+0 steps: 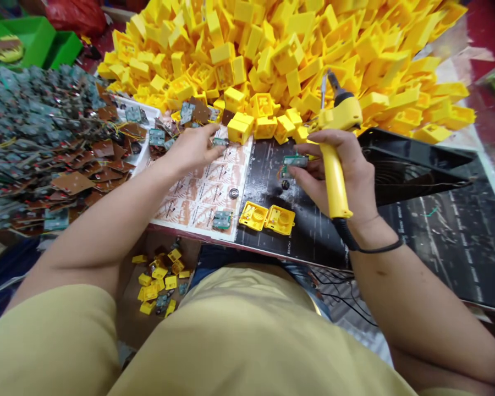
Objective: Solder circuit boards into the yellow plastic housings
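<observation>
My right hand (344,173) grips a yellow soldering iron (334,137) with its tip pointing up and away. The fingertips of the same hand also pinch a small green circuit board (296,161) over the black work mat (437,231). My left hand (196,148) reaches forward and pinches another small green circuit board (220,142) near the edge of the yellow pile. Two open yellow plastic housings (267,217) lie side by side on the mat's near edge, with one more green board (222,219) just left of them.
A huge heap of yellow plastic housings (297,49) fills the back. A pile of green and brown circuit boards (45,137) lies at the left, green bins (33,38) behind it. A black fan (416,165) sits at the right. Below the bench, a box holds several yellow parts (160,280).
</observation>
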Motion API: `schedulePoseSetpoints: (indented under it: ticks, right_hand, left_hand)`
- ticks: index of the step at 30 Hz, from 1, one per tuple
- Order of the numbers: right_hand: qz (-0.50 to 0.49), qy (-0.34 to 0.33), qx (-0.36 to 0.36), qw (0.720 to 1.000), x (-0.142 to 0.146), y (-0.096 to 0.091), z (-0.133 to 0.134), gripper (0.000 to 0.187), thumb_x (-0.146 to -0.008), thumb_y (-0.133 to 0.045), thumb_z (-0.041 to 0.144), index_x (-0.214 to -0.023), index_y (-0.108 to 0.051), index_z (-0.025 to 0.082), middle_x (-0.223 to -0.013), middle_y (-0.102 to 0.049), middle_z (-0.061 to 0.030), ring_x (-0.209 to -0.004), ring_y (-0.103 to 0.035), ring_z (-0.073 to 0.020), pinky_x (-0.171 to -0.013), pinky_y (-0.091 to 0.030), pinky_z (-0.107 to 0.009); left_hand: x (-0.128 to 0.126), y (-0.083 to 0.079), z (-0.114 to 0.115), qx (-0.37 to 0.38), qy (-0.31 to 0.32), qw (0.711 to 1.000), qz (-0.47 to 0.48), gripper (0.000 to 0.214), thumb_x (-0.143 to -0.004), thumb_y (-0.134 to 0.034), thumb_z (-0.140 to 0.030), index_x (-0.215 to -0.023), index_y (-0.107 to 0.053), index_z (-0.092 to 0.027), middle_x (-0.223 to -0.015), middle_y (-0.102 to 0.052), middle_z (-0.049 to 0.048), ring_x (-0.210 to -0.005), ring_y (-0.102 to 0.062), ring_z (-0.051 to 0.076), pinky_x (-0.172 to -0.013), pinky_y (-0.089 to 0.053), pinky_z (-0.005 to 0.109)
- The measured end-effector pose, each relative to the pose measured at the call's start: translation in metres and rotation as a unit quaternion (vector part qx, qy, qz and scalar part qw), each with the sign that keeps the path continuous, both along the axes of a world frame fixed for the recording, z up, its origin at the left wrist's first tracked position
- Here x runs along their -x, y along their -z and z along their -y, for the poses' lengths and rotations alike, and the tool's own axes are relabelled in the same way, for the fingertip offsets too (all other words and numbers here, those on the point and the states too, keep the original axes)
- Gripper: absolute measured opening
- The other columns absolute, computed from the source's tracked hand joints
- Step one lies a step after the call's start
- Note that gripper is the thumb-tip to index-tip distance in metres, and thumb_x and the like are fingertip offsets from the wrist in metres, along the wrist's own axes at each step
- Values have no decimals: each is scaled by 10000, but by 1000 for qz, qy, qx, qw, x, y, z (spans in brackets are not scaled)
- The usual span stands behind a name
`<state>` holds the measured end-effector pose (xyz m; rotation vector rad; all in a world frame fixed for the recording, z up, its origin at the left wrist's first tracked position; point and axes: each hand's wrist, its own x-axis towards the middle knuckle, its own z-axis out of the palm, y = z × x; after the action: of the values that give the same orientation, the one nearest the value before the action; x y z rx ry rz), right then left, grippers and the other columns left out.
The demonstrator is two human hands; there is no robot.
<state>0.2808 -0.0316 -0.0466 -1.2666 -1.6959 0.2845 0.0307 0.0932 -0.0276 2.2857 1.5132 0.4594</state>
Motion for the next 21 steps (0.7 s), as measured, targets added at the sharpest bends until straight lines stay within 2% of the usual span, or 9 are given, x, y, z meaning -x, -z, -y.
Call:
schedulePoseSetpoints:
  ticks: [2, 3, 6, 9, 11, 13, 15, 17, 21]
  right_hand:
    - [32, 14, -25, 999, 1, -5, 3, 416, -852, -706, 250, -1215, -507, 291, -1156, -680, -30, -757, -688, -153, -708, -622, -306]
    - [48, 22, -41, 998, 2, -8, 5, 404, -852, -708, 251, -1206, -517, 287, -1159, -676, -28, -732, -681, -147, -694, -622, -305]
    - [90, 28, -84, 992, 4, -15, 12, 390, -862, -702, 260, -1218, -543, 280, -1114, -673, -18, -699, -670, -144, -684, -620, -311]
    - [127, -2, -107, 986, 7, -20, 19, 406, -911, -662, 281, -1294, -527, 298, -1155, -667, -15, -806, -701, -166, -806, -626, -338]
    - [140, -19, -120, 983, 9, -23, 24, 423, -930, -643, 281, -1328, -507, 317, -1194, -658, -8, -900, -710, -183, -874, -619, -358]
    - [133, -20, -129, 982, 11, -26, 29, 425, -928, -646, 272, -1325, -508, 335, -1188, -661, 4, -902, -711, -176, -879, -619, -353]
    - [109, -5, -129, 986, 12, -28, 33, 431, -915, -658, 266, -1312, -508, 335, -1208, -653, 1, -823, -710, -146, -818, -627, -310]
    - [57, 9, -120, 991, 13, -28, 37, 448, -883, -687, 252, -1289, -507, 312, -1235, -630, -14, -782, -704, -127, -729, -625, -253]
    - [-44, 15, -94, 994, 16, -27, 41, 406, -845, -699, 226, -1208, -529, 287, -1198, -606, -19, -991, -699, -180, -647, -614, -201]
  left_hand:
    - [0, -5, 12, -104, 33, 987, -117, 462, -847, -659, -225, -1304, -615, -171, -1198, -677, 157, -1146, -614, 340, -994, -470, 486]
    - [-3, -7, 18, -144, 45, 980, -131, 445, -853, -645, -211, -1296, -629, -174, -1315, -622, 172, -1233, -564, 365, -1043, -434, 512]
    - [-17, -12, 38, -182, 95, 978, -36, 313, -872, -634, -233, -1172, -708, -181, -1383, -594, 139, -1310, -515, 348, -1111, -392, 513]
    - [-38, -12, 54, -68, 189, 969, 143, 281, -932, -582, -370, -1069, -745, -186, -1155, -726, 77, -1122, -651, 242, -1039, -488, 429]
    - [-53, -9, 62, 54, 236, 933, 265, 319, -931, -583, -427, -1013, -753, -170, -1019, -763, 53, -970, -701, 187, -920, -559, 351]
    - [-66, -3, 69, 125, 233, 886, 380, 318, -887, -650, -451, -956, -758, -159, -955, -772, 41, -891, -713, 160, -840, -584, 302]
    - [-74, 3, 75, 119, 196, 853, 469, 313, -821, -733, -463, -903, -765, -164, -922, -774, 30, -861, -714, 149, -824, -590, 290]
    - [-79, 7, 81, 89, 168, 836, 514, 322, -776, -774, -490, -873, -776, -183, -890, -774, 17, -841, -711, 140, -826, -590, 288]
    - [-81, 7, 90, 64, 157, 824, 540, 314, -801, -745, -523, -871, -793, -221, -908, -778, 20, -860, -713, 149, -805, -588, 296]
